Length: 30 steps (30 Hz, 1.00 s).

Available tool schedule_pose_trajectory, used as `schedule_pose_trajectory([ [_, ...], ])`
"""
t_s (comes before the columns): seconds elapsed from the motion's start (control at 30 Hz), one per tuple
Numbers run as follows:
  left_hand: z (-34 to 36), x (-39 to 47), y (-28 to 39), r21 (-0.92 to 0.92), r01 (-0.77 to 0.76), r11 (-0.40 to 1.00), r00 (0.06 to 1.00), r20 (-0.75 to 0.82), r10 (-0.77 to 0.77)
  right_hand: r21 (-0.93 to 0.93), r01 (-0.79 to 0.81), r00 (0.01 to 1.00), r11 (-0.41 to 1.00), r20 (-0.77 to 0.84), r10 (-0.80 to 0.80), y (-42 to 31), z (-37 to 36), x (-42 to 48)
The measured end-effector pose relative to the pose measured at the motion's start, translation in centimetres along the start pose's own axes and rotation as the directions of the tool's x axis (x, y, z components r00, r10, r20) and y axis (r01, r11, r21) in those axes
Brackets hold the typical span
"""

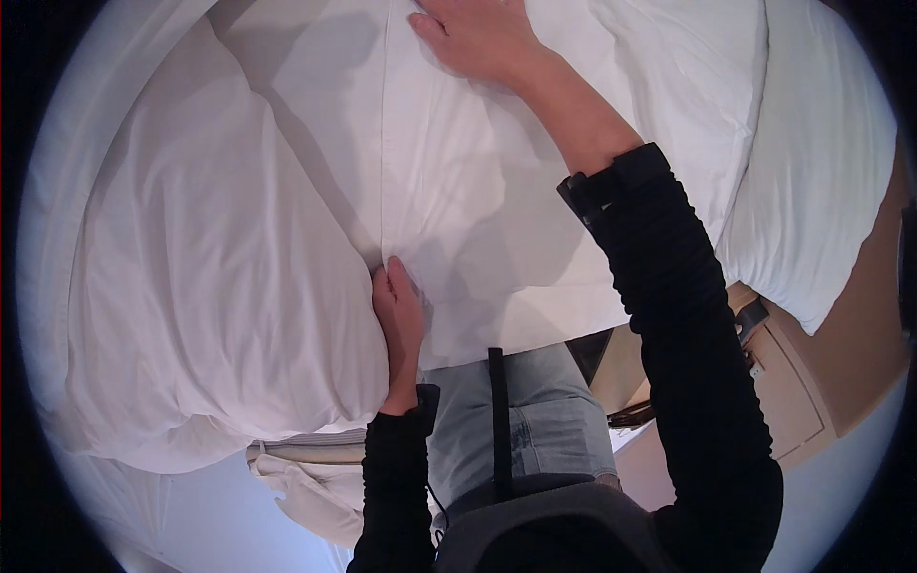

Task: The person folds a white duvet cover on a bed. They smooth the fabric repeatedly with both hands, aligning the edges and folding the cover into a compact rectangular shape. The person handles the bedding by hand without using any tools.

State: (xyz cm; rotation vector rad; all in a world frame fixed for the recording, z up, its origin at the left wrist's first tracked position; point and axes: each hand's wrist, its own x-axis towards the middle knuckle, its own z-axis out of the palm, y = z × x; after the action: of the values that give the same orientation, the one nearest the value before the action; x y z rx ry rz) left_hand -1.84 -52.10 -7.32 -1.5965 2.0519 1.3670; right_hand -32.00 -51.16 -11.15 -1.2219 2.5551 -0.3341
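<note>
White bedding covers a bed before me, with a flatter white sheet or cover (458, 208) in the middle and a thick, puffy white duvet (215, 272) bunched on the left. My left hand (401, 301) is at the edge where the duvet meets the flatter cover, its thumb on the cover's fold; its other fingers are partly hidden, so its hold is unclear. My right hand (480, 36) lies farther away on the cover at the top of the view, palm down, fingertips cut off by the picture's edge. A white pillow (809, 165) lies at the right.
A wooden bedside cabinet (788, 394) stands at the lower right, beside a brown panel (860, 301). Beige cloth (315, 487) hangs at the lower left below the duvet. My legs in light trousers (551, 422) are close against the bed's near edge.
</note>
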Motion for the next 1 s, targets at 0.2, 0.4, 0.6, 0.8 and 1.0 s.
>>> schedule_pose_trajectory([
  [0.2, -0.9, -1.5, -2.3, -0.009, -0.056, 0.998, 0.998, -0.034, 0.055, -0.028, -0.002, 0.999, 1.0, -0.053, 0.001, 0.6, 0.8, 0.6],
  [0.4, -0.6, 0.0, -1.1, 0.298, -0.144, 0.944, 0.98, -0.09, 0.178, -0.032, 0.008, 0.999, 0.999, -0.05, -0.01, 1.3, 0.9, 1.2],
  [0.6, -0.8, -0.8, -1.5, 0.244, -0.157, 0.957, 0.968, -0.152, 0.198, -0.004, 0.019, 0.99, 1.0, -0.138, -0.019, 0.8, 0.5, 1.1],
  [0.8, -0.4, 0.3, -1.8, 0.081, -0.111, 0.99, 0.984, -0.129, 0.121, 0.261, -0.195, 0.948, 0.945, -0.197, 0.25, -2.8, -1.8, 3.2],
  [1.0, -1.0, 1.1, -1.9, 0.317, -0.227, 0.921, 0.972, 0.02, 0.232, 0.432, -0.389, 0.896, 0.814, -0.027, 0.442, -5.0, -2.6, 5.0],
])
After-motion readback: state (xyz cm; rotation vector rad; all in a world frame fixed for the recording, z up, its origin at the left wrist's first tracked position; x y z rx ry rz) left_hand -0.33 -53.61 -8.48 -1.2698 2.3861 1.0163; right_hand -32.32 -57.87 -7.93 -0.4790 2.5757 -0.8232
